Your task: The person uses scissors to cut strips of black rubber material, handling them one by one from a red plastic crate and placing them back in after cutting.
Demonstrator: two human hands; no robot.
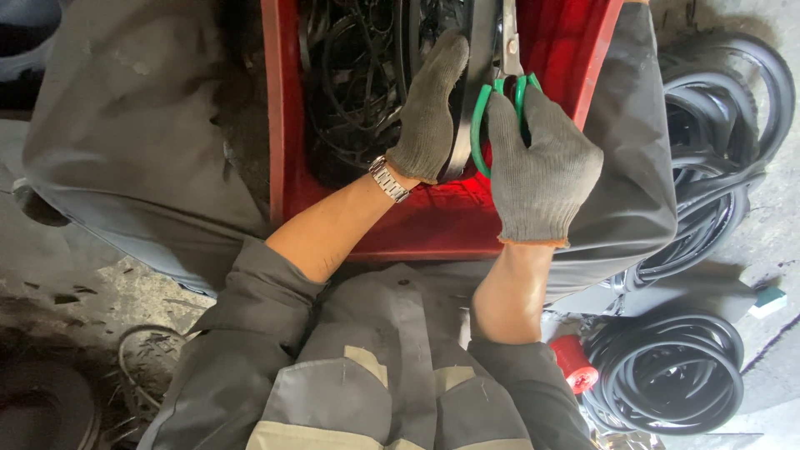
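The black rubber strip point(461, 100) stands up over the near half of the red plastic crate point(433, 225), between my two gloved hands, with the tangle of cut black rubber scraps point(350, 75) lying deeper in the crate toward its left wall. My left hand point(429, 112) is pressed flat along the strip's left side, fingers point(450, 54) stretched upward and curled against it, wrist bent back so my watch point(389, 179) faces up. My right hand point(542, 167) is closed on the green-handled scissors point(504, 92), fingers through the loops, blades pointing away from me right beside the strip.

I reckon the worry is how close my left fingertips sit to the blades: if the strip twists or slips in the glove, the cut could wander into the knit. The rubber looks stiff, so a hard squeeze might make the scissors jump sideways. The crate rests on my lap, and a shift of my knees could tip it toward the coiled rubber rings point(675, 375) on the floor at my right.
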